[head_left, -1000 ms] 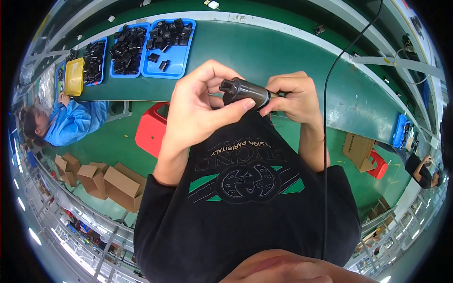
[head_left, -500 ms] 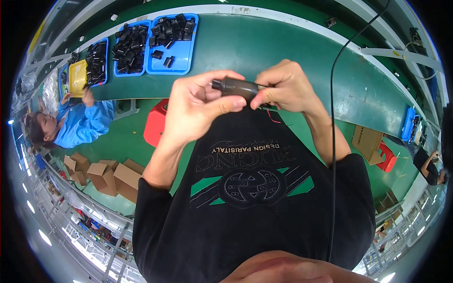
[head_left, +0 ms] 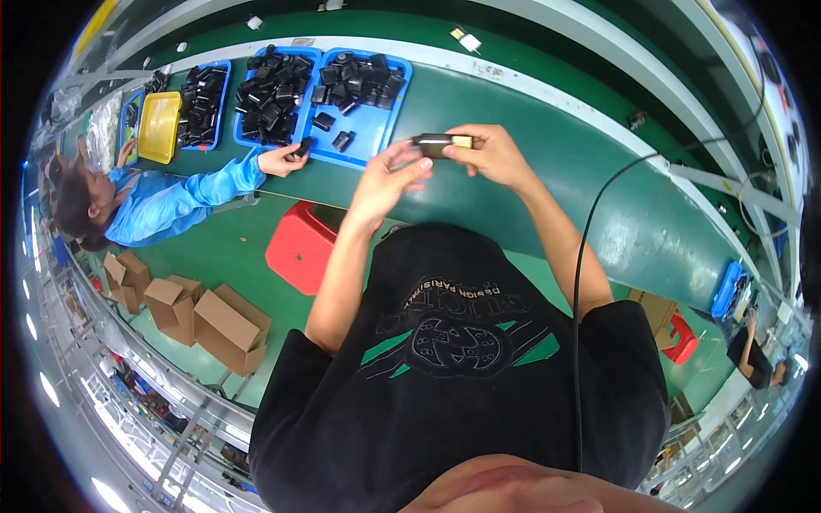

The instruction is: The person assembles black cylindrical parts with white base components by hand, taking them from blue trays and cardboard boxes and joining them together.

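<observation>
A long green bench [head_left: 547, 137] runs across a factory floor, curving with the lens, white rail along its far edge. Over it, both hands are up and working together: the left hand [head_left: 389, 175] is curled, thumb and fingertips pinching the left end of a small black block [head_left: 434, 144], and the right hand [head_left: 494, 156] is closed on the other end, where a yellowish patch [head_left: 462, 141] shows on the block. So the block sits between the two hands, held just above the bench, near the right corner of the blue trays. Far left on the bench, three blue trays [head_left: 363, 128] are heaped with black parts [head_left: 274, 98], a few lying loose on the nearest tray's floor, and a yellow tray [head_left: 160, 126] stands beside them. A co-worker in a blue sleeve [head_left: 184, 201] reaches in from the left, hand [head_left: 280, 158] at the tray's near edge, touching a black part. Below the bench, a red stool [head_left: 299, 248] sits on the green floor, with brown cartons [head_left: 192, 312] grouped to its left. A black cable [head_left: 590, 248] arcs down on the right, across the black shirt [head_left: 462, 376].
</observation>
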`<state>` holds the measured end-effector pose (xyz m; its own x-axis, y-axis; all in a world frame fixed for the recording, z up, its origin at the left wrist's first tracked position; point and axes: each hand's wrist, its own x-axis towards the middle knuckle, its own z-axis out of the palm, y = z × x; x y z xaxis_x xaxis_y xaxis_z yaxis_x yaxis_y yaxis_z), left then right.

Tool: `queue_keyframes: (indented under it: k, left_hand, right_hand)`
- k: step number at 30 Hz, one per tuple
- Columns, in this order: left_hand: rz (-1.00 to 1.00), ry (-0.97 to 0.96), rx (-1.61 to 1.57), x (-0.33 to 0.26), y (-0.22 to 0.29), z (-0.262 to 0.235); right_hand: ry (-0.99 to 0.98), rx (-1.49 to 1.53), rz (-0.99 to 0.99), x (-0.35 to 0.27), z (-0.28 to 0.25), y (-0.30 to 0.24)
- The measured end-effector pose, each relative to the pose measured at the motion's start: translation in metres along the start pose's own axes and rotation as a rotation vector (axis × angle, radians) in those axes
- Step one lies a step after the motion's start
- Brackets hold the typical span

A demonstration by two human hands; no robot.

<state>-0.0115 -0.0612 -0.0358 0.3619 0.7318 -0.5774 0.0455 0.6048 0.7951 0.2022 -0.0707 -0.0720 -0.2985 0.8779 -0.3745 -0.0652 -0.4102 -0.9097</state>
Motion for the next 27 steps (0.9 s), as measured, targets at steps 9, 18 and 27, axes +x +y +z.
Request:
queue_keyframes:
  k: [9, 18, 27]
  left_hand:
    - [0.202, 0.746, 1.047, 0.070, -0.098, -0.133]
    - [0.056, 0.839, 1.100, 0.123, -0.097, -0.153]
    - [0.047, 0.699, 0.818, 0.111, -0.093, -0.148]
  right_hand:
    - [0.968, -1.438, 0.081, 0.104, -0.191, 0.080]
    - [1.091, -1.696, 0.137, 0.139, -0.200, 0.086]
    - [-0.117, -1.986, -0.367, 0.204, -0.192, 0.039]
